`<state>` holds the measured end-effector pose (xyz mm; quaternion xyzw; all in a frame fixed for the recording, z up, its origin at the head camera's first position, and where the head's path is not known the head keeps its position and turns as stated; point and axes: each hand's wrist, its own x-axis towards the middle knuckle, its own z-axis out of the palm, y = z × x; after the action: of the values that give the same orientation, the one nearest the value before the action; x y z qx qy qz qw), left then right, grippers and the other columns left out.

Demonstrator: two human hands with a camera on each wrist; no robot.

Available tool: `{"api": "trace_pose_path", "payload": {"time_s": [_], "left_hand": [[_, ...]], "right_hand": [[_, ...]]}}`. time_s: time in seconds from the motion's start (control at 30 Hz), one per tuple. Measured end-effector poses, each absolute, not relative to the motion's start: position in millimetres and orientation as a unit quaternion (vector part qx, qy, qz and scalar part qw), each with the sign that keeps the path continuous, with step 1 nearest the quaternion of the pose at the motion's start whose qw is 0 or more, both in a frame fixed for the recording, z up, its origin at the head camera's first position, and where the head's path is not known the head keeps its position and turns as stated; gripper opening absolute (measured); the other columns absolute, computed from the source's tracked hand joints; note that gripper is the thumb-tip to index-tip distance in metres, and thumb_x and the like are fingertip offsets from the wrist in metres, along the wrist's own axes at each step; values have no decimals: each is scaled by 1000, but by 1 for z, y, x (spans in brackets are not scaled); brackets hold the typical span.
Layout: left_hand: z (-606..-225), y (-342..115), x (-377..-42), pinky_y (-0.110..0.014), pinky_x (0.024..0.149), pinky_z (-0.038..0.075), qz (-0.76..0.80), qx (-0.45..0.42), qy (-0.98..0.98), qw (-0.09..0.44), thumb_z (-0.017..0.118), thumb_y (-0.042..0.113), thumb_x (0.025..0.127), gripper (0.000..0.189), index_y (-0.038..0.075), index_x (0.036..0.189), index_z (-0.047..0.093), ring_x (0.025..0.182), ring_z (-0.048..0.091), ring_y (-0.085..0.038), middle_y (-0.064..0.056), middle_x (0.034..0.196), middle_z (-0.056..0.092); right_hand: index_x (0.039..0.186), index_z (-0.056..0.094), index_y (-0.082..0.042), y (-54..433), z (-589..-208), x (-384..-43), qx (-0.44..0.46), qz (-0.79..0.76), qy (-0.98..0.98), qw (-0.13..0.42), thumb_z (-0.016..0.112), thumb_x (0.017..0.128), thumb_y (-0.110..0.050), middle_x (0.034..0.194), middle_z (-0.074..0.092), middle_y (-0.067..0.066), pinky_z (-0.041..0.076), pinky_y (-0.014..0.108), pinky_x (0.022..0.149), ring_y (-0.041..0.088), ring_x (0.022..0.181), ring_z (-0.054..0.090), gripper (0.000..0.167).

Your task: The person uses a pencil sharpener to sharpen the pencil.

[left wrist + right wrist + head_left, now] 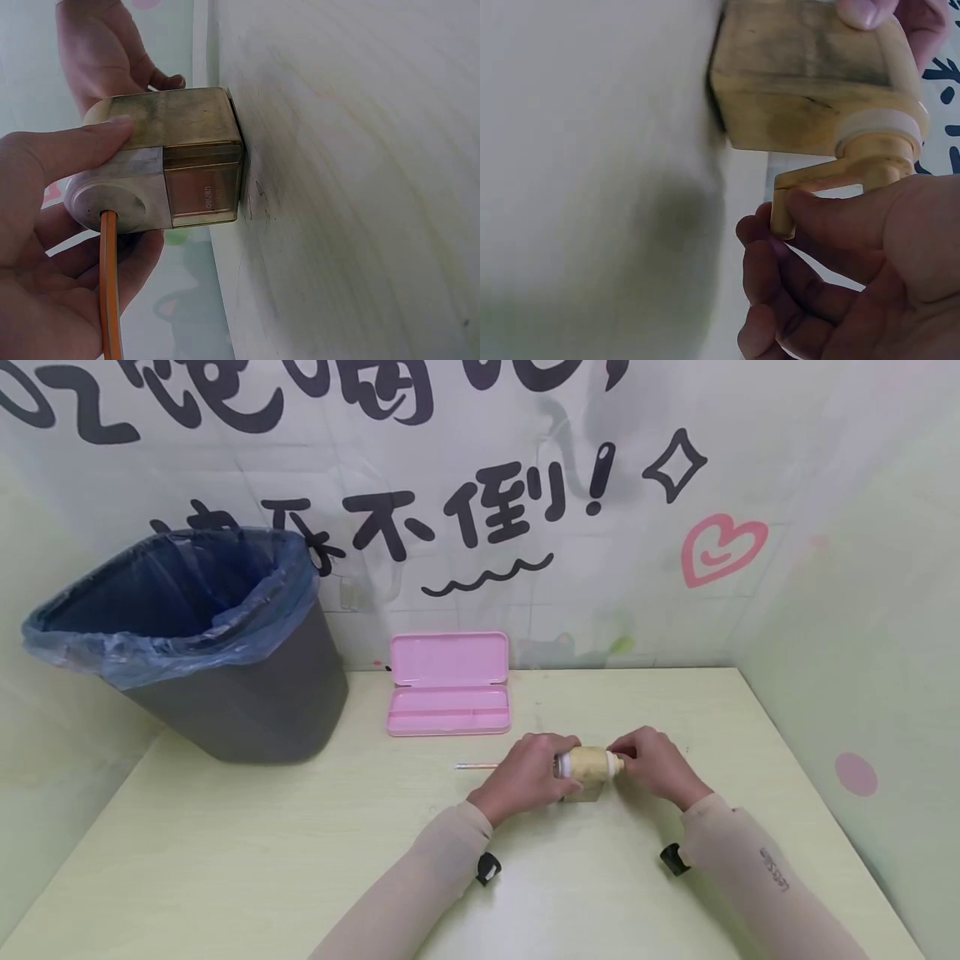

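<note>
A: Largest entry first?

B: Table [262, 868], one, pale, wood-grained. Bin [258, 714], one, grey, with blue liner [277, 610] folded over its rim; stands at the table's far left. Pencil case [448, 695], one, pink, lid raised; near the back edge.

A: Hands?

B: Left hand [528, 777], bare, clamped round the body of the sharpener [184, 142], thumb on one side, fingers on the other. Right hand [660, 764], bare, thumb and finger pinched together on the end of the crank [825, 174].

A: Particulars of the sharpener?

B: One, yellowish, scuffed, with clear drawer [202, 193]. Location: on the table, nearer the person than the pencil case and to its right, between the two hands.

A: Smaller items?

B: Pencil [110, 285], one, orange, striped; one end in the round port [130, 204], shaft passing the left palm. Whether the palm touches it, cannot tell. Crank, one, yellow, opposite the port.

A: Step in hand?

B: Sharpening, by judgement: pencil inserted, crank gripped. Progress of the cut: hidden inside.

A: Next move calls for?

B: Judged: a turn by the right hand, the left bracing the body, the pencil held straight.
</note>
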<state>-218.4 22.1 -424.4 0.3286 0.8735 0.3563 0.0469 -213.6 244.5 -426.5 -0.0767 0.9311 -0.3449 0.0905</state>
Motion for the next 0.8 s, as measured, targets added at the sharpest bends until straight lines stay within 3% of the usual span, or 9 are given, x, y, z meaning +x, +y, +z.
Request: {"api": "trace_pose_path", "payload": {"time_s": [0.13, 0.23, 0.53, 0.8], "left_hand": [[-423, 22, -217, -17, 64, 47, 354, 325, 876, 46, 86, 13, 78, 48, 7, 122, 68, 79, 58, -9, -3, 106, 70], [-423, 22, -218, -17, 64, 47, 352, 326, 876, 44, 86, 14, 78, 48, 8, 122, 68, 78, 57, -9, -3, 105, 70], [-426, 22, -218, -16, 65, 46, 345, 330, 878, 35, 86, 15, 78, 47, 7, 121, 69, 79, 57, -8, -3, 106, 70], [-426, 23, -218, -17, 65, 46, 343, 330, 879, 36, 86, 15, 78, 49, 7, 122, 68, 79, 57, -8, -4, 107, 71]], "right_hand": [[90, 75, 0, 245, -432, -208, -83, -340, 932, 96, 58, 89, 8, 72, 61, 4, 41, 29, 58, 17, 65, 48, 18], [83, 73, -4, 245, -434, -202, -83, -334, 934, 93, 59, 91, 5, 65, 51, 0, 37, 28, 54, 15, 61, 43, 18], [90, 75, -1, 244, -435, -184, -89, -336, 933, 97, 68, 92, -5, 68, 60, -1, 38, 27, 53, 13, 59, 45, 8], [95, 77, -2, 245, -431, -173, -108, -336, 931, 97, 69, 91, -3, 83, 72, 1, 46, 29, 61, 13, 69, 53, 9]]}}
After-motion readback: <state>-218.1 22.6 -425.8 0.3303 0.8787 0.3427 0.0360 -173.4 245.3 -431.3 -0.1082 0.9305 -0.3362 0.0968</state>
